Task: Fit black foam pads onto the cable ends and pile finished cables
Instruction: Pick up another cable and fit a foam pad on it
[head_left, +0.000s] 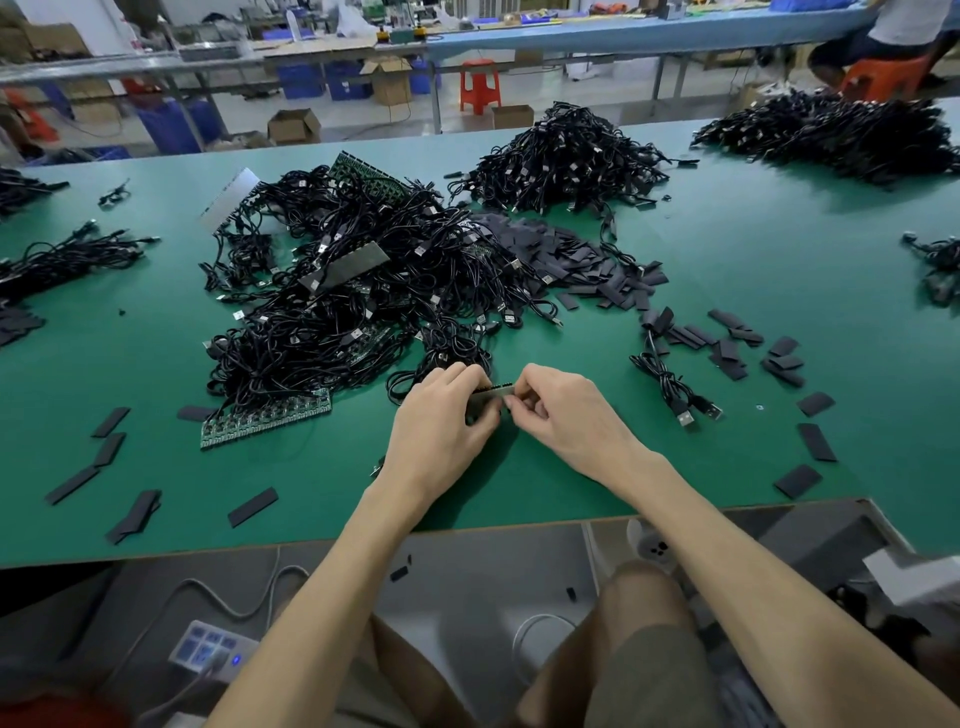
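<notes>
Green table (727, 249) carries tangled black cable heaps (363, 291), loose foam pads (571, 254), circuit strips (265, 421).

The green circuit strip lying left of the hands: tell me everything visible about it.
The green strip is a long, narrow panel of small circuit boards joined side by side, with dark parts and pale contacts along it. It looks stiff and flat. It lies on the green table, angled so its right end sits farther from the table's near edge, tucked under the big cable heap. Cables drape over that end. A foam pad lies by it. Neither hand touches it.
</notes>
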